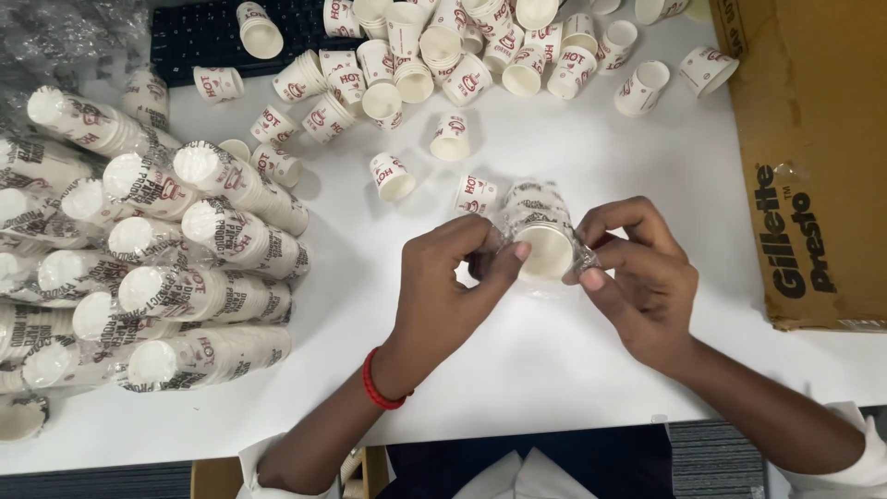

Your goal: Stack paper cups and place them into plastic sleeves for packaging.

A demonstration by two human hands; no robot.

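The cup stack (540, 236) in clear wrap is lying mid-table, its long way pointing to 12 o'clock, open end facing the person. The left hand (453, 282) is pinching it from 9 o'clock. The right hand (642, 277) is pinching the wrap from 3 o'clock, equally near.
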